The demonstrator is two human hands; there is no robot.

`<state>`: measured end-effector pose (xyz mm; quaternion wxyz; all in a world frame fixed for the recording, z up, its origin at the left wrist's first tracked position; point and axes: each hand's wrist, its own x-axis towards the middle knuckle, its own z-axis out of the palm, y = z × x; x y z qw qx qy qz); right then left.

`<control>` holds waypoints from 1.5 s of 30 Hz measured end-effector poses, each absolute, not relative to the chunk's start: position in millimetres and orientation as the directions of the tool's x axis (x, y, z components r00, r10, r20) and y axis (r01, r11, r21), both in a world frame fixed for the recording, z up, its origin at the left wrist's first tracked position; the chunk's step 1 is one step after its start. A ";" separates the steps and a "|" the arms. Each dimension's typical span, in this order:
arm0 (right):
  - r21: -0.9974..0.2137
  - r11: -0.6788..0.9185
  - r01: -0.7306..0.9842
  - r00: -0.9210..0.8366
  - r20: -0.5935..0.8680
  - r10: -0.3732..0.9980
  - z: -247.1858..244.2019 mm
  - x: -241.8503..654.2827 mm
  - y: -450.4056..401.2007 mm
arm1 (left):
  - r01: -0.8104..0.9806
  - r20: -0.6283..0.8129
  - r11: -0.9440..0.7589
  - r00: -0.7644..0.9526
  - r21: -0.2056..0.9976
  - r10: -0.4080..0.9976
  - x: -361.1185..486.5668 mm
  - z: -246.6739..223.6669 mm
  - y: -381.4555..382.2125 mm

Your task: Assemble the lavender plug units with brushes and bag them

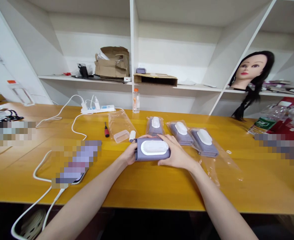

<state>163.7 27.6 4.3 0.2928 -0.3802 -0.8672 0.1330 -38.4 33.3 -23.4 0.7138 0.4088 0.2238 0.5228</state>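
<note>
Grey plastic case, white oval on top, sits held between my left hand and right hand, fingers closed on both ends, over the yellow table; the plastic bottle's green label is too small to read.

Held device: grey-purple plastic, matt and smooth.
White cover: plastic, slightly rough in the middle, smooth at the rim.
Near-right bag: thin clear plastic, glossy.
Tabletop: varnished wood, glossy.
Far box: brown cardboard, matt and rough.
Shelves: white board, smooth.
</note>
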 end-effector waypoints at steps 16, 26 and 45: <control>-0.875 0.427 0.229 -0.008 0.437 0.899 8.5 145.0 35.2 | -0.084 0.290 -0.493 -0.719 0.866 0.631 -87.1 -9.9 62.5; -0.772 0.359 0.524 -0.051 0.393 0.918 38.9 81.8 62.3 | 0.418 0.628 -0.491 -0.653 0.765 0.423 -98.2 -36.3 79.4; -0.465 0.123 0.877 -0.063 0.144 0.988 -2.3 2.7 175.9 | 0.630 0.889 -0.656 -0.133 0.417 0.437 -72.7 -37.3 67.1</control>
